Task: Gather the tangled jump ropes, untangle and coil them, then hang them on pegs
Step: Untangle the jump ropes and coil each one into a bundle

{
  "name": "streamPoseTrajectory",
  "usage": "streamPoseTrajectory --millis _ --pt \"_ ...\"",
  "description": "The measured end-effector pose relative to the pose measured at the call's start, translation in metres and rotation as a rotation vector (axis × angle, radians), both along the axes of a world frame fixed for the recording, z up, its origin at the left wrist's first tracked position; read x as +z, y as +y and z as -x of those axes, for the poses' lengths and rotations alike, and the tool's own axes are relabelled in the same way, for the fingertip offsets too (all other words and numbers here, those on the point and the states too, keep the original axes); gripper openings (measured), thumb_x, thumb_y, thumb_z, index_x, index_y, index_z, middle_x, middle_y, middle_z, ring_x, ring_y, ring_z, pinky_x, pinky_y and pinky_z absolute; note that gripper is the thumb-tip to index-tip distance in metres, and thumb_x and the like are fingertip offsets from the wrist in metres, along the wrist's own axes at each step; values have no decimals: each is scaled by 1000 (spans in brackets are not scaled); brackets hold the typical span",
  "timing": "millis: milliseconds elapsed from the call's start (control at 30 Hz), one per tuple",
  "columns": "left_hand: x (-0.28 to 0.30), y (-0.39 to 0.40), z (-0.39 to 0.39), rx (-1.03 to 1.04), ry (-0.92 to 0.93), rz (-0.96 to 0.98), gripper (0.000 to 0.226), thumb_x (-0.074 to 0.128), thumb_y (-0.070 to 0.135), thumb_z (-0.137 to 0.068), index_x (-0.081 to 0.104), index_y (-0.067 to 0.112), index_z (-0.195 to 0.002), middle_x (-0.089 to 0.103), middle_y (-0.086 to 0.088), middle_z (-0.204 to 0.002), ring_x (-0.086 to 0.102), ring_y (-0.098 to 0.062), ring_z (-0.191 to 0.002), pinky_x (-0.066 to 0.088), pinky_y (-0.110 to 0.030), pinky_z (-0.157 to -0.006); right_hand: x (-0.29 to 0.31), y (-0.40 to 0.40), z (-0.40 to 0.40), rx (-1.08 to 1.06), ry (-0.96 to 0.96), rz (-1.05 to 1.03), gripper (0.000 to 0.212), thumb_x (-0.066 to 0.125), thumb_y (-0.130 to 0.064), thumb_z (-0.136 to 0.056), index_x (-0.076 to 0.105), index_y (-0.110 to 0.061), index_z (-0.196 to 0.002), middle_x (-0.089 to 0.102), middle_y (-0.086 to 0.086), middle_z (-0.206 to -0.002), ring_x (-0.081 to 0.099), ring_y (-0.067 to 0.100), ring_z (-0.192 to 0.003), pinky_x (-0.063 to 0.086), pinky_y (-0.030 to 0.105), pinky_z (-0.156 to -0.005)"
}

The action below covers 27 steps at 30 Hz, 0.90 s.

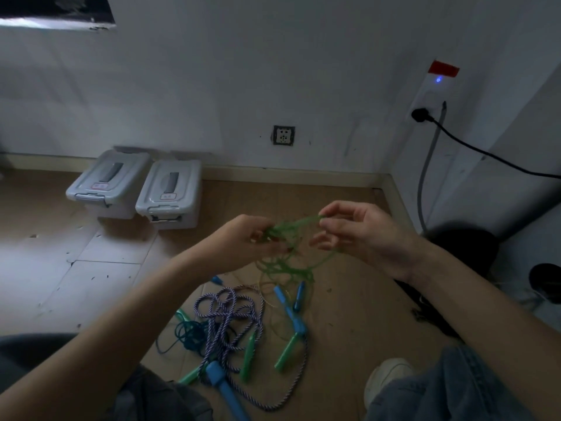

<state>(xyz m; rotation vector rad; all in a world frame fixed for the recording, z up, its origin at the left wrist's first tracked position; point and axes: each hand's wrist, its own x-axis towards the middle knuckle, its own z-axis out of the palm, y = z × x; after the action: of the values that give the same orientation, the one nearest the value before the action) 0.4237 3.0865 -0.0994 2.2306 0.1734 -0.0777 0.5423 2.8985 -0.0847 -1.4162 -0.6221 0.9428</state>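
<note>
Below your fingers the purple-and-white braided rope (230, 323) sprawls on the floor among blue and green handles. Your left hand (249, 238) grips the green rope tangle (282, 238); your right hand (361, 232) pinches one strand, thumb and forefinger together.

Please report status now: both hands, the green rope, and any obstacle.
Left hand and right hand both pinching green rope, lifted, tangled. Purple rope heaped on floor beneath. No pegs in view.

ropes (230, 323) before bins (136, 189), perhaps touching
</note>
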Motion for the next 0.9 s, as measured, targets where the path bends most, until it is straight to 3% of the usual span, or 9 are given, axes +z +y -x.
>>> streamPoseTrajectory --millis 133,200,267,367,433,600,700,767,900 --pt "8 -2 0 260 45 963 20 48 22 -92 55 9 -78 65 0 -71 65 -14 -73 54 -25 -75 -3 8 5 -93 52 -37 5 52 -10 -89 50 -12 -86 39 -8 -48 38 7 -36 49 25 -44" --pt "13 -3 -2 336 10 1158 19 44 19 -94 49 12 -77 50 1 -60 54 -9 -51 53 -22 -56 -8 10 11 -40 -83 71 9 48 -11 -94 49 -14 -86 37 -13 -46 32 4 -36 39 19 -38" --pt "13 -1 -2 395 -28 987 19 45 17 -94 48 11 -76 42 2 -59 42 -6 -42 45 -19 -44 -10 12 13 35 -220 197 13 47 -13 -96 49 -18 -84 38 -15 -42 30 2 -36 29 17 -36" --pt "8 3 -4 377 -89 258 21 49 21 -92 57 12 -75 51 -1 -62 44 -2 -37 40 -14 -39 -1 9 4 117 -271 349 12 49 -12 -95 51 -17 -84 38 -15 -40 28 2 -36 23 16 -36" --pt "5 3 -6 336 -139 -3 21 52 26 -91 58 18 -73 55 2 -61 46 0 -36 38 -11 -38 1 7 3 149 -332 425 11 53 -14 -93 54 -15 -82 39 -14 -41 29 3 -36 25 17 -37" --pt "-3 -4 -6 238 5 271 9 56 23 -88 60 15 -86 52 4 -62 40 -3 -45 37 -14 -43 -2 8 7 20 -377 205 13 54 -16 -92 60 -13 -81 65 3 -75 43 2 -44 37 16 -46" --pt "0 -8 -5 250 -16 324 8 59 19 -85 61 12 -86 54 6 -60 41 -4 -48 38 -14 -45 -3 8 10 310 -651 501 8 68 -29 -82 65 -22 -85 64 -14 -74 54 -8 -57 39 5 -51" --pt "5 -8 -5 296 -58 344 14 63 19 -83 60 11 -95 57 -1 -75 48 -7 -58 44 -15 -51 -8 10 14 370 -627 520 6 72 -22 -79 67 -19 -82 64 -16 -64 57 -10 -58 39 4 -50" --pt "7 -2 0 247 -129 312 42 68 26 -76 50 25 -114 50 -1 -117 55 -15 -100 51 -31 -85 -6 8 12 177 -430 320 7 66 -16 -83 66 -16 -76 62 -15 -58 55 -6 -57 41 6 -53"
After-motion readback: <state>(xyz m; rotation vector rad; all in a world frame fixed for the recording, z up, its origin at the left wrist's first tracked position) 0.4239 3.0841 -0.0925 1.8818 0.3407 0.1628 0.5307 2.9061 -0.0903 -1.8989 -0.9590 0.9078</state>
